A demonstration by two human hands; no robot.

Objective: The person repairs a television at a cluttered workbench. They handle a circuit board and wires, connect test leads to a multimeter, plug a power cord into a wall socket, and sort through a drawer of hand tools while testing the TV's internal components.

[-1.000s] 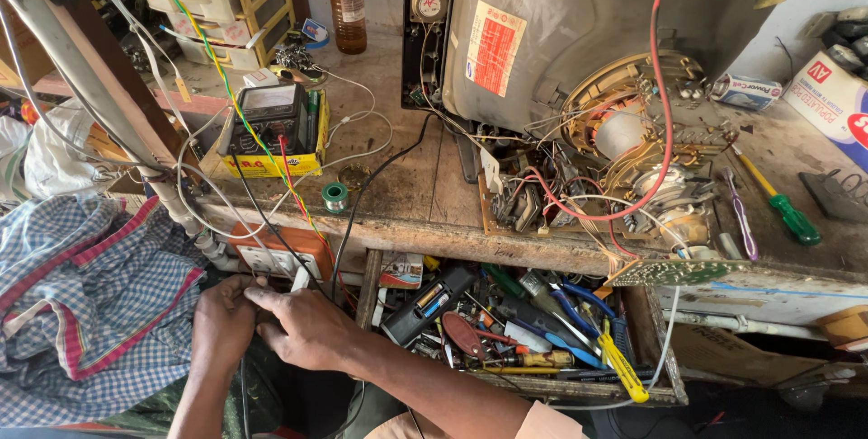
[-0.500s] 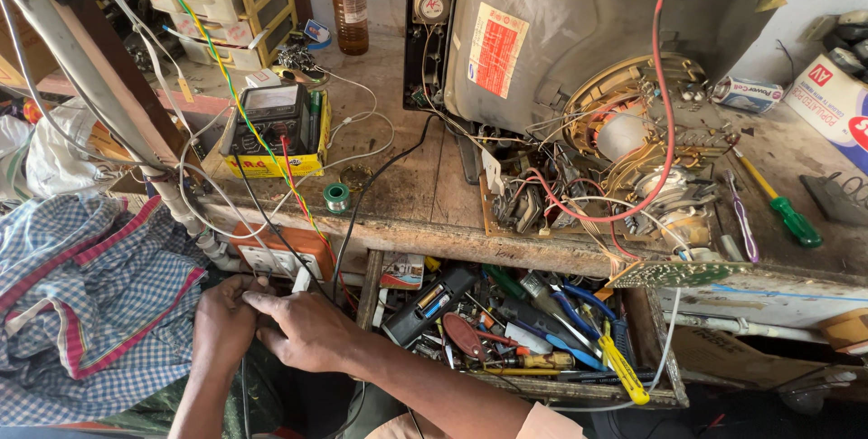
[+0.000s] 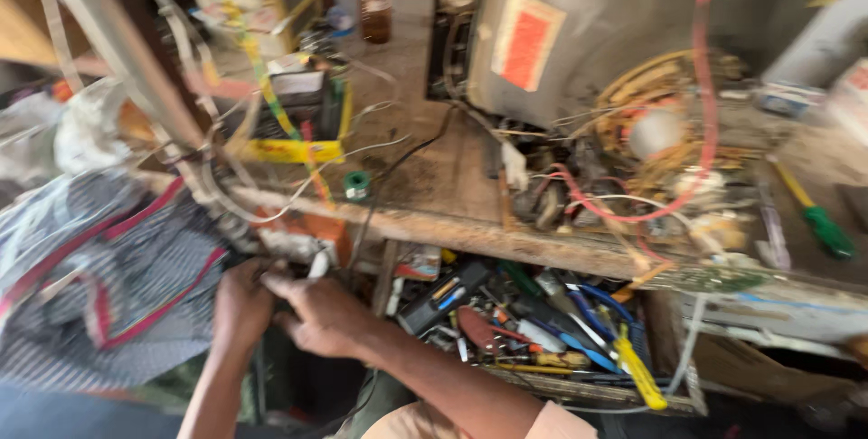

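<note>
Both my hands meet just below the front edge of the wooden workbench, at the lower left. My left hand is curled with its fingers up against a bunch of thin wires that hang from the bench. Touching it from the right, my right hand pinches the same spot, next to a small white piece. The picture is blurred, so the exact thing between the fingers is unclear. An orange box sits just above the hands.
An open television chassis with a red cable and loose wiring stands on the bench. Left of it are a yellow-edged meter and a green solder reel. A tool drawer is right of my hands, checked cloth left.
The camera has shifted and the view has blurred. My hands stay together at the same wires under the bench edge, with only small finger movements.
</note>
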